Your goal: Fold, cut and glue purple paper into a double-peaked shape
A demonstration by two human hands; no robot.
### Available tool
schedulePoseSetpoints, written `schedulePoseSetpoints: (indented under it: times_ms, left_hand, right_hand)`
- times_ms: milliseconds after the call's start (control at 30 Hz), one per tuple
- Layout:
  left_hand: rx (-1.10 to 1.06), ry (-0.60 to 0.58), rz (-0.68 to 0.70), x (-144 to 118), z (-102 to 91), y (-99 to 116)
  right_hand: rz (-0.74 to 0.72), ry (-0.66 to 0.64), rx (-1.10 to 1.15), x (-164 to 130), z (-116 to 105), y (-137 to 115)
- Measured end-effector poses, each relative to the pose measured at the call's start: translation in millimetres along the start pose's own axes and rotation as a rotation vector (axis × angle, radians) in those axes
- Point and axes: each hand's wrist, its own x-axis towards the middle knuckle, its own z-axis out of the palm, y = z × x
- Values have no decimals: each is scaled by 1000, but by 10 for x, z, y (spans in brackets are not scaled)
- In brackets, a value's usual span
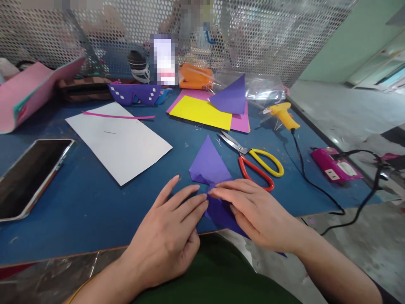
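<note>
A folded purple paper sheet (209, 165) lies on the blue table (79, 198) near its front edge, one triangular flap standing up. My left hand (169, 236) rests flat beside it, fingertips touching the fold. My right hand (253, 211) presses down flat on the paper's lower part, covering it. The fingertips of both hands meet at the crease. Neither hand grips anything.
Red-and-yellow scissors (257, 162) lie just right of the paper. A white sheet (118, 141), a phone (30, 175), yellow and pink sheets (202, 112), another purple triangle (230, 97), a yellow glue gun (283, 116) with cable and a pink power strip (335, 166) surround it.
</note>
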Motion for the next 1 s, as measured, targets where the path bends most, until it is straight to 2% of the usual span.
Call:
schedulePoseSetpoints:
  times_ms: [133, 367, 567, 767, 1000]
  left_hand:
    - [1, -8, -17, 4, 1, 6]
    - [40, 63, -62, -67, 73, 22]
    - [120, 21, 1, -86, 71, 2]
    - [102, 5, 3, -92, 60, -2]
    - [98, 4, -15, -92, 76, 12]
  right_hand:
    - [-67, 36, -100, -2, 59, 13]
    - [-149, 18, -194, -53, 124, 6]
    - [-149, 16, -192, -87, 148, 3]
    - [-78, 96, -110, -54, 143, 5]
    - [-145, 133, -130, -70, 140, -3]
